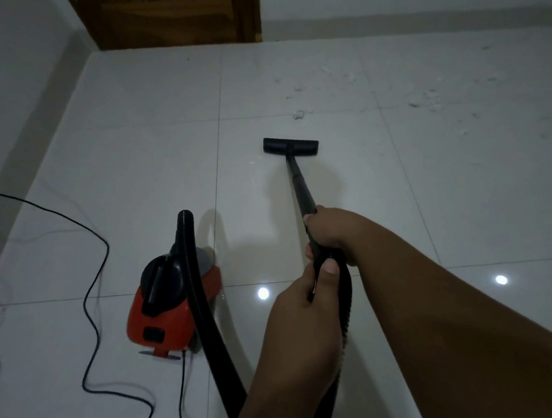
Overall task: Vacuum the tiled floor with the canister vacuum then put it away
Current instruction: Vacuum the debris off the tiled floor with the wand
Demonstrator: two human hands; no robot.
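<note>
Your head cam looks forward and down at the tiled floor (pixel 154 145). Wide angle, your forearms close in frame.

Canister vacuum (pixel 173 299) left of wand (pixel 299 184) (debris (pixel 298 114) beyond floor head (pixel 290 145)).

Dim, glare spots on floor (pixel 397 201)

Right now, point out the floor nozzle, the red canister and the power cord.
floor nozzle (pixel 291 146): head view, middle of the black head.
red canister (pixel 175 325): head view, red rear shell.
power cord (pixel 89 297): head view, mid-loop.
</note>
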